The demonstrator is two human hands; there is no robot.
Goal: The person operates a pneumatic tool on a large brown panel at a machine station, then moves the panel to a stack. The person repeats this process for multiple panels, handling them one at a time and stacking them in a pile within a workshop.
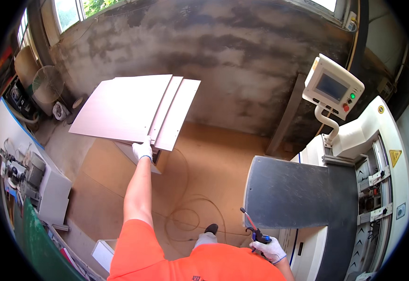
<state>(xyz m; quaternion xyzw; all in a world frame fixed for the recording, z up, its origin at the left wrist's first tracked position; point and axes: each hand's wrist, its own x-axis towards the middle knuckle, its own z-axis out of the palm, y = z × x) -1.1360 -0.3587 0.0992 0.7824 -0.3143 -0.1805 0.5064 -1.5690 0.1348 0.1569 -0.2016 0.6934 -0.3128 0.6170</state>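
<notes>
My left hand (142, 149), in a white glove, reaches forward and grips the near edge of a pale flat panel (120, 105). This panel lies on top of others that stick out in steps on its right, the lowest visible panel (183, 110) reaching furthest. Small holes show near their near edges. At the lower right, my right hand (271, 250), gloved too, is closed around an air blow gun (259, 235) with a thin nozzle pointing up and left. The fingertips of my left hand are partly hidden at the panel's edge.
On the right stands a white machine (375, 126) with a dark worktop (286, 192) and a control screen (332, 87) on an arm. A coiled hose (183, 220) lies on the brown floor near my foot. More machinery (31, 173) and a fan (48, 84) stand left.
</notes>
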